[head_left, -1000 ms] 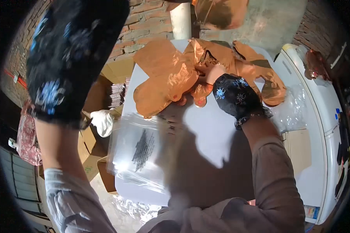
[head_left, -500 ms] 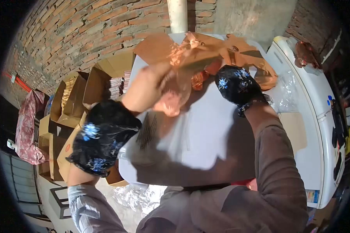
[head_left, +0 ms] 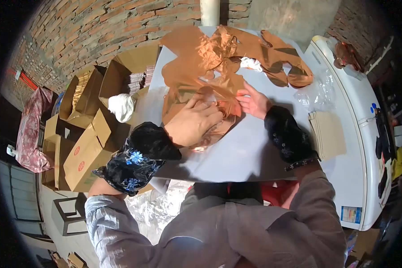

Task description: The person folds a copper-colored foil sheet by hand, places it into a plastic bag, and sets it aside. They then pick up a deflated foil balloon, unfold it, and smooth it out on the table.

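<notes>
A crumpled, shiny copper-coloured film (head_left: 236, 100) lies over the white table (head_left: 236, 156), with scalloped pieces spread toward the back. My left hand (head_left: 196, 118) is on the near part of the film, its bent fingers closed over a fold; the fingertips are partly hidden. At the right edge of the same film is my right hand (head_left: 255, 102), thumb and fingers apart, fingertips touching it. Both forearms wear black sleeve covers with blue flowers. A small white bundle (head_left: 251, 64) rests among the film pieces behind my right hand.
Open cardboard boxes (head_left: 89, 145) stand left of the table, some with stacked packets inside. Another white bundle (head_left: 121, 107) sits by them. On the right are clear plastic (head_left: 319, 94), folded beige sheets (head_left: 328, 134) and a white appliance (head_left: 359, 129). A brick wall (head_left: 107, 33) rises behind.
The film that my left hand held raised is now down on the table, and that hand has moved right and lower. My right hand has come down and nearer, turning toward the film's edge.
</notes>
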The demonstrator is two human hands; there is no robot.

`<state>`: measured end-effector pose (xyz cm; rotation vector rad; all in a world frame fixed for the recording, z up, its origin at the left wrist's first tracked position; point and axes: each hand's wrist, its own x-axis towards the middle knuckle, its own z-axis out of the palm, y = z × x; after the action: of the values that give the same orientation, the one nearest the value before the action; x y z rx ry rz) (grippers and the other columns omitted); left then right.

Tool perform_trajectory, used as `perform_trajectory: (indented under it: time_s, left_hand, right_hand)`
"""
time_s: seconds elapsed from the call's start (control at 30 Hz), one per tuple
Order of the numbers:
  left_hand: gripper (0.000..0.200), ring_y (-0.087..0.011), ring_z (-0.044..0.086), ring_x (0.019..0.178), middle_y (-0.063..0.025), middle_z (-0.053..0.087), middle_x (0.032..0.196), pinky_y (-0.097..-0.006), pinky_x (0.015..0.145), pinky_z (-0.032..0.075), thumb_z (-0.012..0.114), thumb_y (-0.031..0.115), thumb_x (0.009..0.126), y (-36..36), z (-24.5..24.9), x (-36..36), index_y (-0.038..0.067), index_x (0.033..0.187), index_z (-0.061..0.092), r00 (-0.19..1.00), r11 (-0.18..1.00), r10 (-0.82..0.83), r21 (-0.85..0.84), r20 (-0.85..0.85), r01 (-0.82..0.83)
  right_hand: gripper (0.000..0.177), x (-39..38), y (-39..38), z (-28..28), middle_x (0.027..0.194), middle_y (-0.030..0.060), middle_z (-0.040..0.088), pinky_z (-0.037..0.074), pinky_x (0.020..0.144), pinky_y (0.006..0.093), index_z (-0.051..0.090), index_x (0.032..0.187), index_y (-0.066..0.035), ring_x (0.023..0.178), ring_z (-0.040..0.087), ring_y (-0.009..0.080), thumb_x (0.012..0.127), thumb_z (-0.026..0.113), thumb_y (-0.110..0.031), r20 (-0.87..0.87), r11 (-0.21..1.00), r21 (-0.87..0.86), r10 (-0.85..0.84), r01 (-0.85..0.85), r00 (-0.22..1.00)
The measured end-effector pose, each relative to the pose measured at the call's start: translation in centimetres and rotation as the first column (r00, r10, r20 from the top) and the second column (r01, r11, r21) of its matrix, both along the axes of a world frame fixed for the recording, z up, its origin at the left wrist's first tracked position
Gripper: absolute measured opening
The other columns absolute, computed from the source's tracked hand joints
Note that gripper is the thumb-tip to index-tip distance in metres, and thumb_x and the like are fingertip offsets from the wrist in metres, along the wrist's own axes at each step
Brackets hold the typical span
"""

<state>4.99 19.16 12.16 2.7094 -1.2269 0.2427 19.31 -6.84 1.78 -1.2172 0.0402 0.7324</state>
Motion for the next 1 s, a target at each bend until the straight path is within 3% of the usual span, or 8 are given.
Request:
perform_trajectory:
  time_s: [0.1, 0.23, 0.4, 0.47, 0.67, 0.7, 0.8, 1.0]
  left_hand:
    - [0.028, -0.0295, 0.056, 0.122, -0.0102, 0.064, 0.112, -0.0492, 0.111, 0.032, 0.063, 0.015, 0.083, -0.3, 0.7, -2.4, 0.008, 0.11, 0.058, 0.998, 1.0, -0.013, -0.026, 0.059, 0.015]
    - [0.031, -0.029, 0.056, 0.121, -0.0088, 0.064, 0.114, -0.0468, 0.109, 0.034, 0.065, 0.018, 0.081, -0.6, -0.3, -5.5, 0.008, 0.11, 0.059, 0.996, 0.998, -0.005, -0.055, 0.092, 0.01]
    - [0.027, -0.0253, 0.058, 0.116, -0.0078, 0.063, 0.124, -0.0422, 0.101, 0.042, 0.061, 0.029, 0.093, -2.6, -1.3, -8.6, 0.009, 0.111, 0.061, 0.995, 0.994, 0.073, 0.088, -0.064, -0.067]
    - [0.032, -0.0293, 0.056, 0.12, -0.0105, 0.058, 0.131, -0.0423, 0.1, 0.044, 0.057, 0.034, 0.096, -2.9, -4.2, -8.7, 0.007, 0.112, 0.061, 0.998, 0.995, 0.069, -0.076, 0.011, -0.068]
    - [0.042, -0.042, 0.049, 0.126, -0.0217, 0.05, 0.137, -0.0454, 0.101, 0.044, 0.058, 0.037, 0.096, -4.3, -8.5, -8.7, 0.006, 0.124, 0.058, 0.974, 0.94, 0.212, -0.257, -0.079, -0.226]
    - [0.045, -0.0446, 0.05, 0.119, -0.0254, 0.05, 0.129, -0.0468, 0.098, 0.045, 0.059, 0.038, 0.095, -4.7, -8.6, -8.9, 0.007, 0.128, 0.056, 0.95, 0.906, 0.249, -0.302, -0.191, -0.298]
    - [0.046, -0.0433, 0.052, 0.11, -0.0245, 0.052, 0.12, -0.0477, 0.094, 0.046, 0.06, 0.037, 0.095, -6.0, -9.7, -8.5, 0.007, 0.129, 0.055, 0.907, 0.875, 0.355, -0.26, -0.229, -0.408]
    - [0.033, -0.0363, 0.051, 0.106, -0.0177, 0.054, 0.111, -0.0434, 0.092, 0.043, 0.064, 0.029, 0.088, -7.3, -10.6, -5.3, 0.007, 0.112, 0.059, 0.883, 0.854, 0.446, -0.227, -0.143, -0.468]
  right_hand:
    - [0.044, -1.8, 1.0, -1.1, 0.124, 0.0079, 0.058, 0.047, 0.099, 0.033, 0.049, 0.132, -0.007, 0.114, 0.057, 0.0187, 0.096, 0.065, -0.025, 0.124, 0.992, 0.033, -0.127, 0.124, 0.984]
    - [0.042, -3.4, 1.0, -3.2, 0.117, 0.0058, 0.059, 0.05, 0.091, 0.0318, 0.049, 0.134, -0.006, 0.104, 0.06, 0.018, 0.097, 0.061, -0.021, 0.245, 0.97, 0.112, -0.239, 0.218, 0.939]
    - [0.029, -8.9, -5.4, 2.3, 0.108, 0.0048, 0.063, 0.049, 0.083, 0.0264, 0.061, 0.122, -0.005, 0.09, 0.058, 0.0115, 0.1, 0.05, -0.021, 0.39, 0.911, -0.128, -0.318, 0.393, 0.864]
    - [0.031, -12.5, -8.8, 1.5, 0.109, 0.0061, 0.065, 0.049, 0.086, 0.0281, 0.063, 0.12, -0.002, 0.093, 0.06, 0.0134, 0.1, 0.049, -0.022, 0.616, 0.798, -0.088, -0.427, 0.596, 0.662]
    - [0.037, -19.5, -15.0, -0.9, 0.127, 0.0042, 0.059, 0.052, 0.09, 0.0306, 0.056, 0.137, -0.009, 0.108, 0.06, 0.0156, 0.101, 0.046, -0.014, 0.573, 0.693, -0.208, -0.485, 0.69, 0.66]
    - [0.039, -19.5, -17.3, -3.6, 0.133, 0.0032, 0.056, 0.051, 0.093, 0.0334, 0.053, 0.141, -0.011, 0.116, 0.056, 0.0169, 0.102, 0.047, -0.017, 0.709, 0.663, -0.32, -0.306, 0.677, 0.635]
    - [0.042, -20.8, -13.9, -0.1, 0.133, 0.0019, 0.056, 0.047, 0.099, 0.0322, 0.049, 0.143, -0.009, 0.121, 0.053, 0.0162, 0.103, 0.048, -0.02, 0.641, 0.719, -0.24, -0.388, 0.652, 0.662]
    - [0.051, -19.8, -10.7, 7.5, 0.143, 0.0081, 0.048, 0.032, 0.11, 0.0313, 0.039, 0.148, 0.0, 0.133, 0.042, 0.0168, 0.105, 0.045, -0.026, 0.814, 0.821, -0.231, -0.132, 0.523, 0.566]
